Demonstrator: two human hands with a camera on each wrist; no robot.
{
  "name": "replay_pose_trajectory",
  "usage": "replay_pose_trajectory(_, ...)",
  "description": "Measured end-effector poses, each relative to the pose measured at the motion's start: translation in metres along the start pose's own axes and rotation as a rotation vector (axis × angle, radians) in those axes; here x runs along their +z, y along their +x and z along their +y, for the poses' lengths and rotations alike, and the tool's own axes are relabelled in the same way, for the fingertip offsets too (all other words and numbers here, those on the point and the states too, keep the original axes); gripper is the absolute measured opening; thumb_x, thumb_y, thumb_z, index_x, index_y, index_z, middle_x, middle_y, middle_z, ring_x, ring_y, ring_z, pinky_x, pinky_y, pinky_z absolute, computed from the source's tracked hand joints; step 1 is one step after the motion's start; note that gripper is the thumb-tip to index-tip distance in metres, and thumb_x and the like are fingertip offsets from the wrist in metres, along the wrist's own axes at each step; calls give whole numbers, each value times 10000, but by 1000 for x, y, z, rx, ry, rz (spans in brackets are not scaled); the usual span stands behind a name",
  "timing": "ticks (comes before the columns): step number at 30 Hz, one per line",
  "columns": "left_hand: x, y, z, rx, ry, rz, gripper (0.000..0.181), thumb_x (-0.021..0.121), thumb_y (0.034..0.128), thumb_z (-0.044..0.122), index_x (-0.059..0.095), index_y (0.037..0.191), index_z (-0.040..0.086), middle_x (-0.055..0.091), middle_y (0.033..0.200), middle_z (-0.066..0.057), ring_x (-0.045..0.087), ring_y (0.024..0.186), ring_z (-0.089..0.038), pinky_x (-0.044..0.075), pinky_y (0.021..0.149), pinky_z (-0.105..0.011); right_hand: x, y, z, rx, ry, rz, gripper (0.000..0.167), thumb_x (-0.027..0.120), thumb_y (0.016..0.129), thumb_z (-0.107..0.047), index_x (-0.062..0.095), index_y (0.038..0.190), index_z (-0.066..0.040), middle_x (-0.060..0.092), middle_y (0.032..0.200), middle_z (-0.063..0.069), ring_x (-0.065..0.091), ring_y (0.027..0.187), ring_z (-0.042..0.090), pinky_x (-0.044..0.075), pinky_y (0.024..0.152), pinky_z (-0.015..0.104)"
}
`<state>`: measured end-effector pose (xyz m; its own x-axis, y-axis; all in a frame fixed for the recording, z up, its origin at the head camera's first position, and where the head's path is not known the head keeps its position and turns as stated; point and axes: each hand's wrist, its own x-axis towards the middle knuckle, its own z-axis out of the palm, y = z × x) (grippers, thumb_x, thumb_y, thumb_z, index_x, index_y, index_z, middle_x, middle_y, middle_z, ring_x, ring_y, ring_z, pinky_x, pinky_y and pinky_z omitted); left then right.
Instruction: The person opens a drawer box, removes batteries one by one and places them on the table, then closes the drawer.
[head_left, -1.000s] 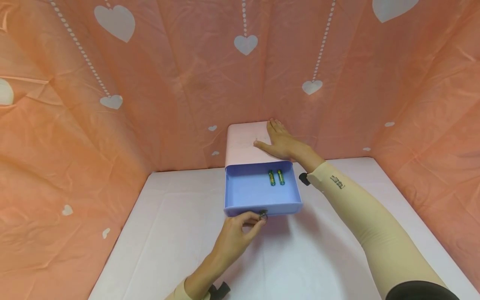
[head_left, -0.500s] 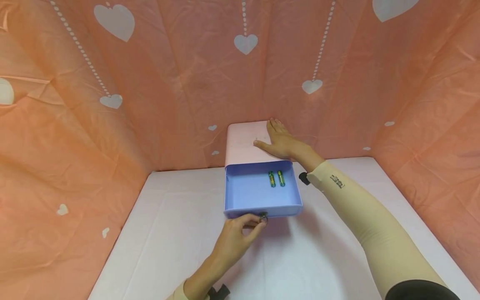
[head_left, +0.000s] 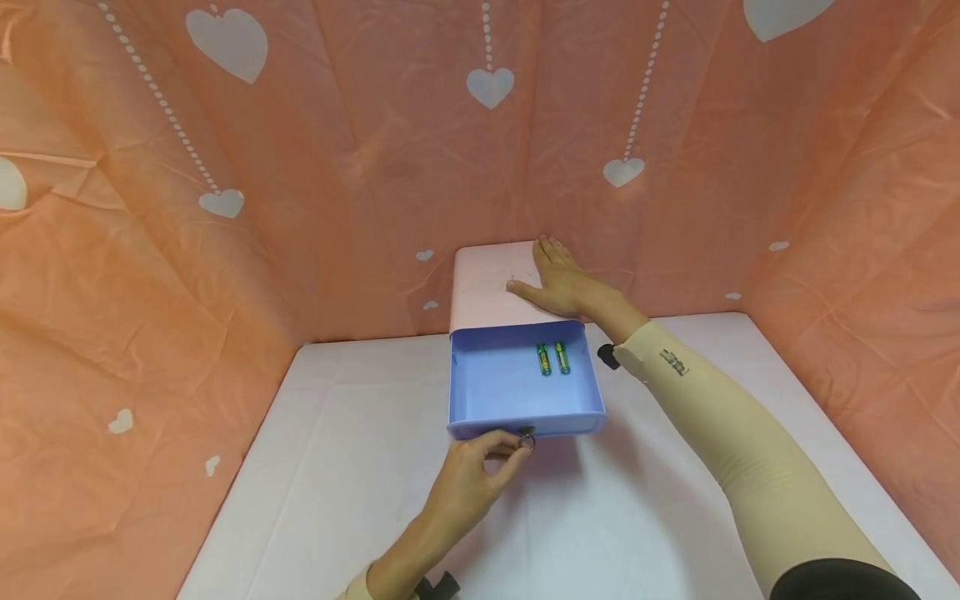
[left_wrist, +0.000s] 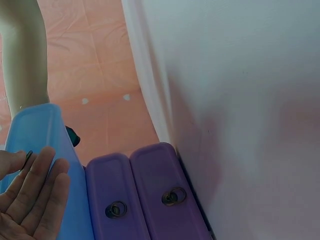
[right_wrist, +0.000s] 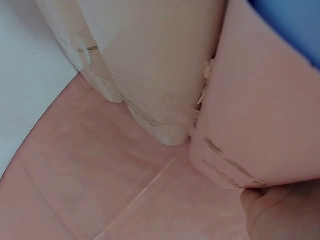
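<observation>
A blue drawer (head_left: 517, 392) is pulled out from under the pink top (head_left: 487, 287) of a small drawer cabinet. Two green batteries (head_left: 553, 358) lie side by side in its right half. At the drawer's front, my left hand (head_left: 468, 479) pinches the ring pull (head_left: 528, 437) between thumb and forefinger; the left wrist view shows the other fingers (left_wrist: 45, 200) extended. My right hand (head_left: 558, 283) rests flat on the pink top, thumb spread to the left. In the right wrist view, only part of that hand (right_wrist: 285, 212) shows, against the cabinet's back end.
Below the blue drawer, two purple drawer fronts (left_wrist: 117, 200) with ring pulls are pushed in. The cabinet stands on a white table (head_left: 360, 467) at its back edge, against an orange curtain (head_left: 360, 167) with white hearts. Similar curtains hang at both sides.
The blue drawer has slid very slightly outward, toward the front, along with the batteries and my left hand. My right hand has stayed in place on the pink top.
</observation>
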<state>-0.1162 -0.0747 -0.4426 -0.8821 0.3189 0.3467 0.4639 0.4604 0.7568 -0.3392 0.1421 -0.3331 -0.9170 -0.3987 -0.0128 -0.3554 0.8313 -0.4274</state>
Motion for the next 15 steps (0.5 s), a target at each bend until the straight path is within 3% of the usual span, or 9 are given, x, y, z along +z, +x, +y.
replay_pose_trajectory(15, -1, -2, 5, -24, 6, 1, 94, 764, 1020, 180, 796, 1046, 95, 818, 981, 7, 766, 899, -94, 647, 847, -342, 1, 1, 1, 2, -6, 8, 1099, 427, 1033, -738, -57, 1696, -10, -130, 1790, 160, -148, 1652, 314, -48, 1342, 492)
